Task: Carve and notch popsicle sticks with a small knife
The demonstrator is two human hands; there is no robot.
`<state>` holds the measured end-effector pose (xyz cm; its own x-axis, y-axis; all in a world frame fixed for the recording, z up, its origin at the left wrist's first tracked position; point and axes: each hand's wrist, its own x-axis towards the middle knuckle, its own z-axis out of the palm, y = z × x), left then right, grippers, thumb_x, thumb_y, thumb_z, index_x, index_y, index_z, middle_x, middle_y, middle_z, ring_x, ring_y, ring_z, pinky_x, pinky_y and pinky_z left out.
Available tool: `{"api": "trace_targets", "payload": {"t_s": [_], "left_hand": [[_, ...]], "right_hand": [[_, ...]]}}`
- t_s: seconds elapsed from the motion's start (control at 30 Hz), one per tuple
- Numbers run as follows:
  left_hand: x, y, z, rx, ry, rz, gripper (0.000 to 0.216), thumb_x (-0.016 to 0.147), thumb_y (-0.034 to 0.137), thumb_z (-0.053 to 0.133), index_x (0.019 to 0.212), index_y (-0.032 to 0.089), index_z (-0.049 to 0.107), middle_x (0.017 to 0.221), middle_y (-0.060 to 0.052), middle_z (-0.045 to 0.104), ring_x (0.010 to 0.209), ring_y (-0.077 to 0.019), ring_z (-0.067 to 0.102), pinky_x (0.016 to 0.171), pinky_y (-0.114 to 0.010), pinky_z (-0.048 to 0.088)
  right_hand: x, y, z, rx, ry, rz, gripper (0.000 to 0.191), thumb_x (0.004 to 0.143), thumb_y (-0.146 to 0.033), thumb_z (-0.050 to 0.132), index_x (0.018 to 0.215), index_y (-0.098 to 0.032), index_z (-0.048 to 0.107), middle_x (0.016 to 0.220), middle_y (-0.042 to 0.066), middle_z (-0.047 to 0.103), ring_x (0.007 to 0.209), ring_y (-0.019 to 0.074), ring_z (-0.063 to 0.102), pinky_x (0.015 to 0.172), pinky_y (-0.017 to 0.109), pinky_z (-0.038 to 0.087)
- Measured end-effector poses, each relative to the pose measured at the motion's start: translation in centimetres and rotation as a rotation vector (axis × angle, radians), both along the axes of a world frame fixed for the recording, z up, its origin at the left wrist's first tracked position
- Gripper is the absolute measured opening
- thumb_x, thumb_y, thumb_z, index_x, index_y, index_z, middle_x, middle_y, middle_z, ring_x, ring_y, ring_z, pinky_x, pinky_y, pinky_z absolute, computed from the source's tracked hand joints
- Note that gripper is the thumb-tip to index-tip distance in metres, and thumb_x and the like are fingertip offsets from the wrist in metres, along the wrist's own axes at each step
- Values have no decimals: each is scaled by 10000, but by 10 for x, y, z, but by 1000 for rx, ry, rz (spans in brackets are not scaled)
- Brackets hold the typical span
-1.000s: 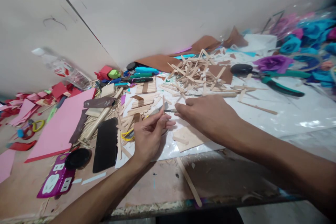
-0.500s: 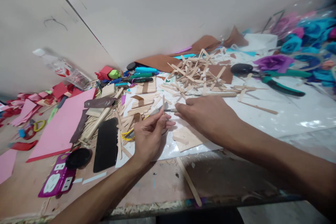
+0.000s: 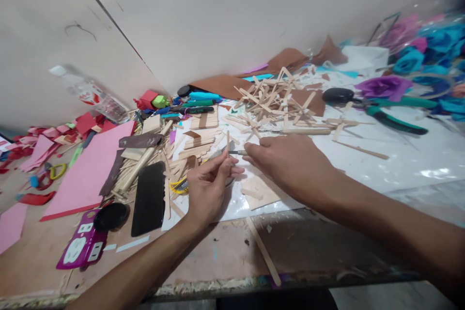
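Over the white sheet [image 3: 250, 215], my left hand [image 3: 206, 191] pinches a wooden craft stick [image 3: 228, 141] that points upward. My right hand [image 3: 292, 161] is closed on a slim tool with a metal tip [image 3: 235, 152], its handle mostly hidden by the fingers. The tip meets or almost meets the stick; I cannot tell whether they touch. Below the right hand lies a thin wooden board [image 3: 265, 197] with a short stick piece on it. A yellow-edged cutter [image 3: 179, 185] is partly covered by my left hand.
A heap of bent craft sticks [image 3: 271, 99] lies behind my hands. Pliers [image 3: 397, 115] with green handles rest at the right. To the left are a black phone [image 3: 148, 198], pink sheets [image 3: 87, 169] and a purple case [image 3: 82, 247]. One stick [image 3: 264, 252] reaches the table's front edge.
The whole view has shifted slightly, so everything appears a little further right. Both hands keep nearly the same pose around the stick and the tool.
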<state>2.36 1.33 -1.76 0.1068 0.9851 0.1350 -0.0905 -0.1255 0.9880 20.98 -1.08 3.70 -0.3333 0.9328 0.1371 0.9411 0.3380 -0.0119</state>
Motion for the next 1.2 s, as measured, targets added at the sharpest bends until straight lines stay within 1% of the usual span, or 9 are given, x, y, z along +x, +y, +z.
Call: {"api": "trace_targets", "payload": {"t_s": [0.13,0.2,0.27,0.33,0.47,0.6,0.83,1.07,1.2], "left_hand": [[2,-3,1,-20,-35,-2,236,841,339,852,1001,166,834,920,-87,830,721,-182,806,686,-252,689],[2,-3,0,-27,-65,-15,275,840,326,857,1067,175,824,949,-92,833,751,-195,814,712,-270,694],[1,-2,-1,-27,-93,-44,349,843,309,858,1170,204,797,1011,-93,832,800,-195,819,756,-275,693],[0,-1,-1,-24,-110,-83,395,845,298,859,1224,224,776,1046,-95,829,840,-194,820,779,-268,688],[-1,1,-3,-31,-156,-109,368,816,286,883,1167,214,798,937,-76,831,785,-182,815,744,-256,683],[-2,2,-4,-55,-180,-116,339,795,267,898,1121,217,819,844,-51,813,717,-147,798,709,-208,663],[-2,2,-3,-61,-167,-104,335,774,273,909,1094,206,834,804,-45,794,675,-137,782,676,-201,656],[-2,1,-5,-71,-142,-100,330,772,312,910,1068,182,839,794,-51,787,655,-140,773,676,-230,669],[-2,1,-5,-74,-133,-108,319,770,321,911,1048,180,843,793,-48,780,658,-138,769,683,-232,668]], "right_hand": [[4,2,6,59,-4,-66,175,1036,-253,526,1015,-205,692,759,63,702,614,196,610,550,328,123],[5,3,9,95,-13,-116,205,1048,-286,508,1006,-206,692,754,66,694,619,198,614,553,327,117],[4,3,9,96,-24,-115,199,1047,-285,509,1005,-204,685,750,62,689,625,197,623,551,328,113],[2,1,8,71,-30,-93,149,1026,-244,531,1023,-200,673,750,57,687,631,197,635,542,326,113],[-1,-2,5,50,-28,-72,100,999,-217,561,1009,-195,658,739,56,682,640,200,654,529,315,109],[-1,-2,5,53,-47,-28,105,1000,-208,551,994,-184,652,711,59,673,626,207,662,522,317,105],[1,-1,4,77,-69,26,132,1002,-159,519,1014,-163,651,750,68,702,637,222,693,521,332,98],[-1,-5,8,1,-102,42,143,987,-111,531,1057,-140,652,779,79,722,652,231,711,516,335,99],[-1,-6,8,5,-99,58,174,991,-101,514,1076,-142,661,804,83,730,651,242,716,508,335,100]]}}
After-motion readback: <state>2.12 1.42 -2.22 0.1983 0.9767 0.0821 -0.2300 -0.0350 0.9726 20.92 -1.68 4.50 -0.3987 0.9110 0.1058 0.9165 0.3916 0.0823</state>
